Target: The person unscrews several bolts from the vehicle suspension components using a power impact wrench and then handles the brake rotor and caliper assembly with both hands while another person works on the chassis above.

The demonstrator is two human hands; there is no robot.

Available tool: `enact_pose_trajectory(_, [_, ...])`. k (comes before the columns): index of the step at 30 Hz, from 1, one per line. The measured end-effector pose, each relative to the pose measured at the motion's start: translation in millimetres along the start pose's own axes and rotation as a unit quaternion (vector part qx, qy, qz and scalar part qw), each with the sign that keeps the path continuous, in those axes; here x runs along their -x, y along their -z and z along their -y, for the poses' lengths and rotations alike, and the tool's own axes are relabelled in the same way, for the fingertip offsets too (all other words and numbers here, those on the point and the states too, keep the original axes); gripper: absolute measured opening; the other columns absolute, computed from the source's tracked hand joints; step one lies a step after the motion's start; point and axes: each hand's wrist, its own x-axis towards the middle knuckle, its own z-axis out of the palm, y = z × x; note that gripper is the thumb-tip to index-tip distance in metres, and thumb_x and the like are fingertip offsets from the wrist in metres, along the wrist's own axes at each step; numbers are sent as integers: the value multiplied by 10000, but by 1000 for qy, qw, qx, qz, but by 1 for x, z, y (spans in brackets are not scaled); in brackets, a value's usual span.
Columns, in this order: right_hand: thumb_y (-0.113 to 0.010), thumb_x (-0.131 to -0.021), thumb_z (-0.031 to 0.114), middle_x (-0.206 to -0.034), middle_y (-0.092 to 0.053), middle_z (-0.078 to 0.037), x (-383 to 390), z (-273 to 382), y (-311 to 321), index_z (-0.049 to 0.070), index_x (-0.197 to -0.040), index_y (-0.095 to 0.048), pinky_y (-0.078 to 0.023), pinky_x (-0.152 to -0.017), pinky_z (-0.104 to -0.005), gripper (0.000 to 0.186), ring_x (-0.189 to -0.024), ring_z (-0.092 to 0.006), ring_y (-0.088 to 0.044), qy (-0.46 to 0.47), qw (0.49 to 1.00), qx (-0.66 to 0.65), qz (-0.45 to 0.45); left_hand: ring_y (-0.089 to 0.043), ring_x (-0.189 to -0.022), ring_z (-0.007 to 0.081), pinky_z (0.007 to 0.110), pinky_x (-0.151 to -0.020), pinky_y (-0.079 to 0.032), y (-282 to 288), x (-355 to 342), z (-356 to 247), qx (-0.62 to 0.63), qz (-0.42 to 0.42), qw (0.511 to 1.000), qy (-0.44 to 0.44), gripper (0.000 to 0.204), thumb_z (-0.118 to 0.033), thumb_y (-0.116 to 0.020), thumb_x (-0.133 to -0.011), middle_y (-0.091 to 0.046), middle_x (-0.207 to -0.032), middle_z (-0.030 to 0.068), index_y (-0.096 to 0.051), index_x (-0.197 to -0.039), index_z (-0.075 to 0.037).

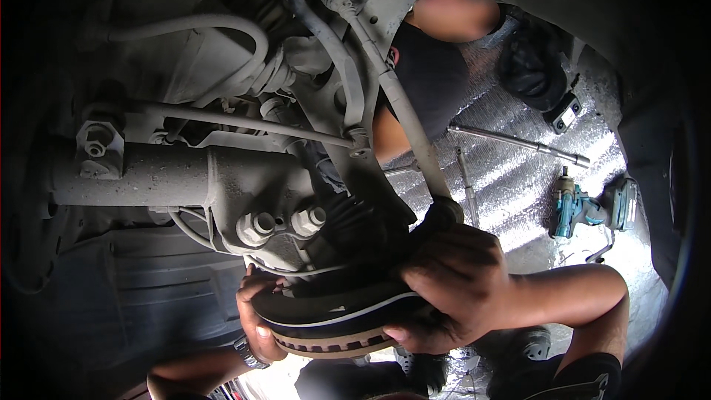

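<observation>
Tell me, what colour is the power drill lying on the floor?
Teal and black; the power drill shows in the head view.

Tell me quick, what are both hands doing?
Left hand: closed on the brake disc at its left edge.
Right hand: closed on the disc's right side.

Left hand (255, 318) partly behind brake disc (337, 322)

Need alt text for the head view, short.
Two bare hands, left hand and right hand, grip a vented brake disc by its edges under a dusty car suspension. On the silver floor mat beyond lie a teal cordless impact wrench and long metal bars.
</observation>
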Motion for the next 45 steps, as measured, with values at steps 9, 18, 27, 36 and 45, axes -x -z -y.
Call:
enact_pose_trajectory(9, [-729, -785, 375, -662, -615, -104, 2, 0, 0, -4, -786, -619, -507, -509, -343, 395, -526, -247, -606, -4, 1000, 4, 2, -532, -901, 220, 565, -1153, -148, -1, 3, -3, -2, -8, 1000, 21, 616, -563, -350, -944, -601, -1025, 162, -462, -1079, 28])
enact_pose_trajectory(18, [-720, -793, 384, -677, -623, -113, 1, 1, 1, -6, -798, -617, -509, -513, -347, 403, -538, -256, -615, -10, 1000, 11, 14, -554, -963, 247, 568, -1148, -159, 1, 4, -2, 9, -5, 1000, 25, 617, -543, -357, -946, -592, -1041, 165, -464, -1119, 39])
enact_pose_trajectory(27, [-719, -790, 380, -691, -626, -119, 2, 3, 1, -9, -803, -619, -513, -523, -354, 402, -555, -267, -621, -6, 1000, 14, 5, -552, -983, 261, 568, -1127, -192, 2, 7, -1, 15, -1, 999, 29, 618, -536, -359, -946, -587, -1036, 171, -459, -1131, 46])
enact_pose_trajectory(36, [-723, -782, 371, -682, -618, -113, 3, 1, -1, -13, -805, -619, -511, -523, -355, 398, -552, -263, -615, -5, 1000, 15, 0, -551, -976, 247, 569, -1148, -159, 0, 6, -1, 20, -13, 999, 39, 622, -551, -364, -937, -594, -1039, 171, -460, -1115, 38])
enact_pose_trajectory(45, [-722, -784, 370, -685, -614, -117, 1, 0, 0, -13, -805, -616, -498, -513, -358, 397, -550, -267, -606, 2, 1000, 10, -1, -556, -965, 239, 575, -1164, -139, -1, 5, -2, 12, -21, 999, 37, 619, -550, -368, -933, -612, -1027, 166, -460, -1109, 36])
